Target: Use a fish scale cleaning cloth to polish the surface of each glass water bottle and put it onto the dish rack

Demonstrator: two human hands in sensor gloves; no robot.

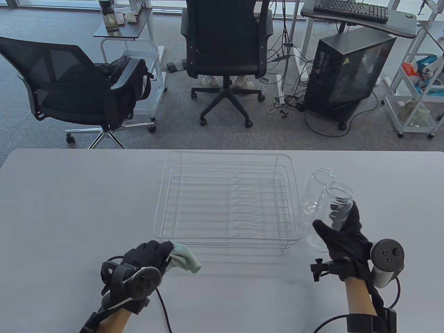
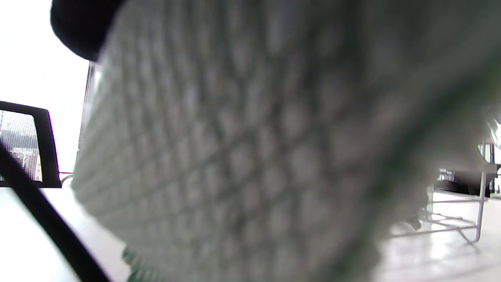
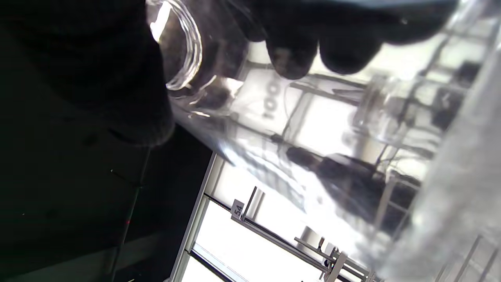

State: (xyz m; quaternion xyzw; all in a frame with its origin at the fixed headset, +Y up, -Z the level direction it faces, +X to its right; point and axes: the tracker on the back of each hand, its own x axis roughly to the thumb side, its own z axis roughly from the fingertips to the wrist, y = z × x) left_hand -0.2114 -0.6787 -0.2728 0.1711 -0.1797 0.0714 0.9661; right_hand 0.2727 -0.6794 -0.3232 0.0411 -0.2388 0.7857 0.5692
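Note:
Two clear glass bottles are at the table's right, just right of the white wire dish rack (image 1: 225, 239), which has nothing in it. My right hand (image 1: 335, 216) grips the nearer bottle (image 1: 339, 197) round its upper body, thumb on the left and fingers on the right. The other bottle (image 1: 312, 197) stands close behind it, untouched. In the right wrist view my fingertips (image 3: 293, 58) curl over the bottle's glass wall (image 3: 274, 129) below its open mouth. My left hand (image 1: 166, 253) holds a pale green fish scale cloth (image 1: 185, 260) at the rack's near left corner. That cloth (image 2: 254, 156) fills the left wrist view.
The rack (image 2: 454, 223) shows at the right of the left wrist view. Behind the table stand two black office chairs (image 1: 225, 45), a small side table (image 1: 125, 24) and a computer tower (image 1: 347, 69). Glove cables trail off the table's near edge.

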